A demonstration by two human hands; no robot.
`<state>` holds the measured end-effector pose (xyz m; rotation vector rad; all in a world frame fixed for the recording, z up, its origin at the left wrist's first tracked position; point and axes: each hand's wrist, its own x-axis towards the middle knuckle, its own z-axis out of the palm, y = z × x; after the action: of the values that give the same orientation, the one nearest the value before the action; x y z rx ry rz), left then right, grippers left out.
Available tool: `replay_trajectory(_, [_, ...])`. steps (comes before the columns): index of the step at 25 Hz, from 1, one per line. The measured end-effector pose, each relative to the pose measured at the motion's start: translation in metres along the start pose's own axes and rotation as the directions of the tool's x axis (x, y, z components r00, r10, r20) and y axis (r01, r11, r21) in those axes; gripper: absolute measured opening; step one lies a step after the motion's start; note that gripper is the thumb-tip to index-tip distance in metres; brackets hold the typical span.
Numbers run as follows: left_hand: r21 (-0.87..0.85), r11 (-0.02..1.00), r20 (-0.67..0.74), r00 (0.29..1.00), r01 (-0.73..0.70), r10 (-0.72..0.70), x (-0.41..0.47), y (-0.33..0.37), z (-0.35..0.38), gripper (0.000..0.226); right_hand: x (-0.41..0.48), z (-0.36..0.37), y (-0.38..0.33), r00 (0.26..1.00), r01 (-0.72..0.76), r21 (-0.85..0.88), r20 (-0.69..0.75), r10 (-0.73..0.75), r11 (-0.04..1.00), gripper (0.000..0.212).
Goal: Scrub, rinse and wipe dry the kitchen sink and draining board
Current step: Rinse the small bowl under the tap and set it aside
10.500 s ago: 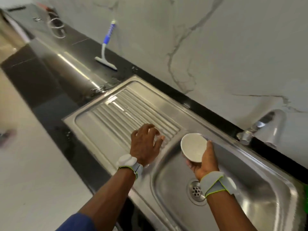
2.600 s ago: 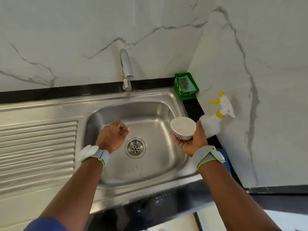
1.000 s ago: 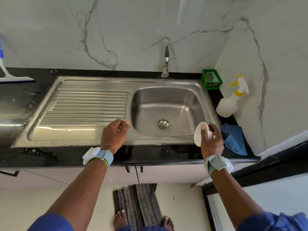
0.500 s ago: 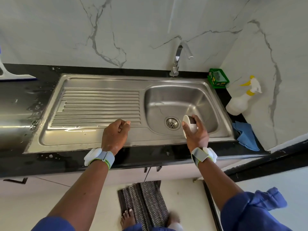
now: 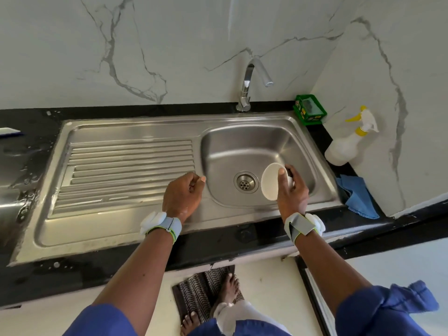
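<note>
Sink: one, with one drain.
Right grip: curled round one white bowl (tilted), right of drain.
Left grip: fist, nothing seen held, left of drain.

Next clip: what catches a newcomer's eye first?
The right hand holds a small white bowl tipped sideways over the sink basin, beside the drain. The left hand, fingers curled, hangs where draining board meets basin. A spray bottle and blue cloth sit far right.
</note>
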<state>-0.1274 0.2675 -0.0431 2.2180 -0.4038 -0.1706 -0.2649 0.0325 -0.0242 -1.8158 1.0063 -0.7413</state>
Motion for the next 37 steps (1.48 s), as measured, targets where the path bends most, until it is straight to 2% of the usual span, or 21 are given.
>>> replay_trajectory(2, [0.032,0.999,0.016,0.999,-0.033,0.033,0.018,0.010,0.011,0.030,0.010,0.012,-0.007,0.990,-0.139,0.195,-0.004,0.143,0.971,0.047])
replay_trajectory(4, [0.053,0.996,0.032,0.997,-0.077,0.075,0.043,0.023,0.024,0.028,0.025,0.022,-0.018,0.949,-0.301,0.422,0.043,0.312,0.856,0.047])
replay_trajectory(6, [0.076,0.992,0.040,0.995,-0.099,0.096,0.068,0.035,0.034,0.027,0.039,0.031,-0.030,0.904,-0.404,0.557,0.119,0.411,0.726,0.049])
replay_trajectory(9, [0.066,0.990,0.047,0.992,-0.124,0.121,0.114,0.054,0.051,0.023,0.069,0.044,-0.038,0.828,-0.524,0.649,0.237,0.509,0.551,0.054])
replay_trajectory(12, [0.028,0.990,0.073,0.988,-0.141,0.138,0.144,0.071,0.065,0.012,0.095,0.057,-0.048,0.730,-0.630,0.703,0.389,0.562,0.332,0.058])
replay_trajectory(14, [0.011,0.987,0.091,0.984,-0.157,0.156,0.170,0.086,0.076,0.014,0.115,0.064,-0.056,0.684,-0.678,0.690,0.464,0.563,0.255,0.059])
replay_trajectory(18, [0.029,0.973,0.198,0.956,-0.228,0.218,0.234,0.115,0.092,0.039,0.146,0.077,-0.076,0.654,-0.721,0.644,0.509,0.560,0.255,0.057])
replay_trajectory(22, [0.178,0.922,0.320,0.906,-0.344,0.276,0.308,0.147,0.106,0.056,0.172,0.092,-0.093,0.623,-0.747,0.633,0.556,0.551,0.205,0.057])
replay_trajectory(25, [0.349,0.852,0.380,0.890,-0.389,0.251,0.346,0.163,0.120,0.036,0.188,0.106,-0.098,0.617,-0.748,0.641,0.572,0.541,0.175,0.056])
replay_trajectory(26, [0.372,0.836,0.380,0.888,-0.402,0.258,0.355,0.164,0.124,0.027,0.192,0.111,-0.099,0.619,-0.745,0.643,0.570,0.539,0.176,0.055])
replay_trajectory(28, [0.327,0.851,0.338,0.892,-0.411,0.301,0.358,0.154,0.130,0.026,0.196,0.118,-0.099,0.633,-0.740,0.645,0.569,0.525,0.192,0.053])
replay_trajectory(30, [0.176,0.930,0.213,0.935,-0.323,0.285,0.352,0.131,0.136,0.031,0.198,0.124,-0.098,0.636,-0.738,0.645,0.567,0.524,0.199,0.050])
replay_trajectory(32, [0.075,0.980,0.088,0.981,-0.182,0.175,0.341,0.105,0.142,0.036,0.199,0.128,-0.096,0.633,-0.742,0.636,0.561,0.534,0.212,0.051])
replay_trajectory(34, [0.090,0.991,0.079,0.993,-0.097,0.090,0.336,0.087,0.143,0.038,0.197,0.132,-0.094,0.625,-0.755,0.613,0.566,0.537,0.233,0.054])
replay_trajectory(37, [0.140,0.986,0.122,0.990,-0.087,0.070,0.340,0.082,0.143,0.038,0.197,0.133,-0.086,0.635,-0.753,0.592,0.541,0.552,0.285,0.056])
